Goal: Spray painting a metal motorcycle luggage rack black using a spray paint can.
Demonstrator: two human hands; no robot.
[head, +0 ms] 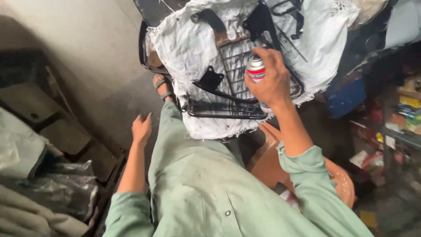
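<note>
Our right hand [271,81] is closed around a spray can [256,70], silver with a red band, and holds it upright with one finger lying over the top. The can is above a black wire rack [239,103] that lies on a white cloth [188,48]; the cloth is frayed at the edges and spreads over a raised support which we cannot see clearly. Black metal brackets [209,80] lie on the cloth beside the rack. Our left hand [141,128] holds nothing; its fingers are loosely spread, and it hangs over the grey floor [87,57], well apart from the can. A foot in a sandal [162,87] shows at the left edge of the cloth. Below the right arm stands an orange plastic stool [272,162].
</note>
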